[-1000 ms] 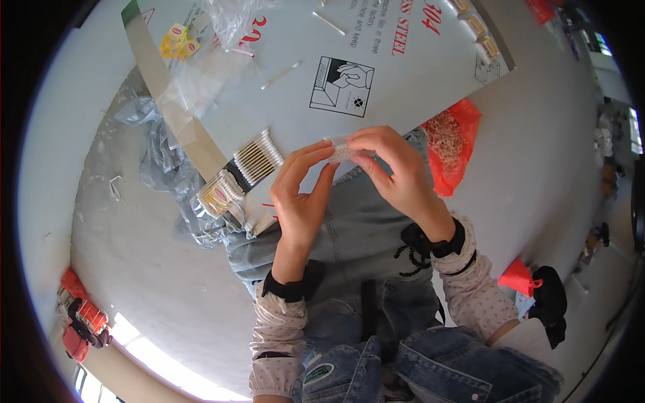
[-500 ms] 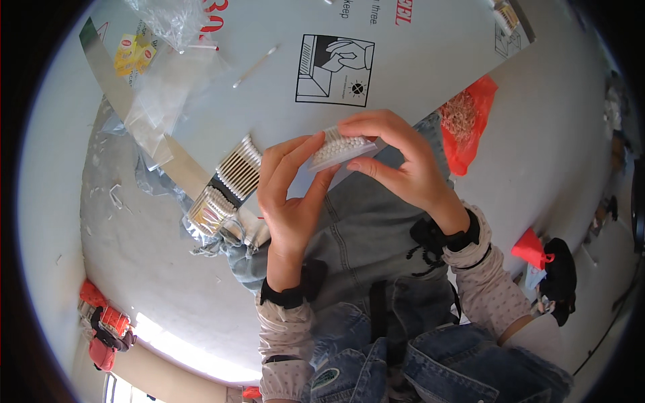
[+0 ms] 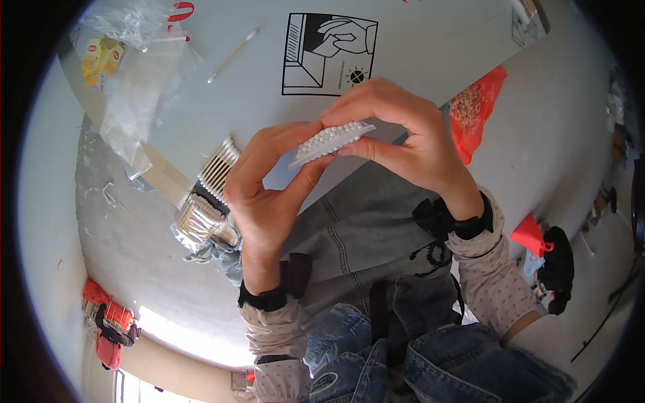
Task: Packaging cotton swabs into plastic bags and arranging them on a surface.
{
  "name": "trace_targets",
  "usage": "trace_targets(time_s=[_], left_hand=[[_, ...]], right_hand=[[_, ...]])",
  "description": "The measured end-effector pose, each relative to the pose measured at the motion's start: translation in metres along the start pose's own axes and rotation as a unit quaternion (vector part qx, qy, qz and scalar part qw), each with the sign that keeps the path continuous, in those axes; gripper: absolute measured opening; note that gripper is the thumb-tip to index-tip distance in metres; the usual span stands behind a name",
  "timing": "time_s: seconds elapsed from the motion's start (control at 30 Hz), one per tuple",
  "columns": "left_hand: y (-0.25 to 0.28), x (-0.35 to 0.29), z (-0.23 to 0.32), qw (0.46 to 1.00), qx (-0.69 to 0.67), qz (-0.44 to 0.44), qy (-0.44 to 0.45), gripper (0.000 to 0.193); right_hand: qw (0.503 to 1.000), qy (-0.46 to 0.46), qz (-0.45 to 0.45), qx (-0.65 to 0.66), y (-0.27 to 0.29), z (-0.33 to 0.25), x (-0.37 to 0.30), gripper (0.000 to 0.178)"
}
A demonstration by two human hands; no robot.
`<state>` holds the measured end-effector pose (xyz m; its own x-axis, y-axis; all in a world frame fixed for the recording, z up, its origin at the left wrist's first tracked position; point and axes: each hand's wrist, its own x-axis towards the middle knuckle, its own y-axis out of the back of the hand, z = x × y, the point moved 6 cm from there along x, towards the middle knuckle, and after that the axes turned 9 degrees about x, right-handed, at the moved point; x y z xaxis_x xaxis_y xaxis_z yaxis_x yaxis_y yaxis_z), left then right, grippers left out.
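Note:
A clear plastic bag of cotton swabs (image 3: 330, 141) is held up over the near edge of the table, its many white tips facing me. My left hand (image 3: 265, 178) pinches the bag's left end between thumb and fingers. On its right end, my right hand (image 3: 400, 138) grips with the fingers along the top and the thumb below. To the left of my left hand, a row of loose cotton swabs (image 3: 218, 168) with brown sticks lies at the table edge. Beside that row sits another packed bag of swabs (image 3: 198, 218).
One single swab (image 3: 232, 55) lies on the grey-white tabletop (image 3: 248, 107). Empty clear bags (image 3: 144, 91) and yellow packets (image 3: 101, 60) are at the far left. A red bag with pinkish shredded contents (image 3: 476, 114) is right of the table edge. Another swab pack (image 3: 524, 10) sits at the far right corner.
Both hands have spread slightly, the left one shifting left. The bag has tilted, its right end higher, so the swab tips show more and the sticks less. The whole view has shifted a little.

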<state>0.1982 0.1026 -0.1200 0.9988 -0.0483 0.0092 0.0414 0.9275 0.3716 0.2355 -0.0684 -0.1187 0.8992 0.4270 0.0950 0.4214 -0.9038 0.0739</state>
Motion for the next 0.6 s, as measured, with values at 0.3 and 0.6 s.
trace_targets(time_s=[0.3,0.6], left_hand=[[0.002,0.001,0.006,0.999,0.045,0.005,-0.021,0.04],[-0.002,-0.002,0.012,0.997,0.061,0.015,-0.041,0.036]], right_hand=[[1.0,0.007,-0.01,-0.002,0.001,-0.002,-0.001,0.034],[1.0,-0.006,-0.021,0.004,0.0,-0.007,-0.001,0.03]])
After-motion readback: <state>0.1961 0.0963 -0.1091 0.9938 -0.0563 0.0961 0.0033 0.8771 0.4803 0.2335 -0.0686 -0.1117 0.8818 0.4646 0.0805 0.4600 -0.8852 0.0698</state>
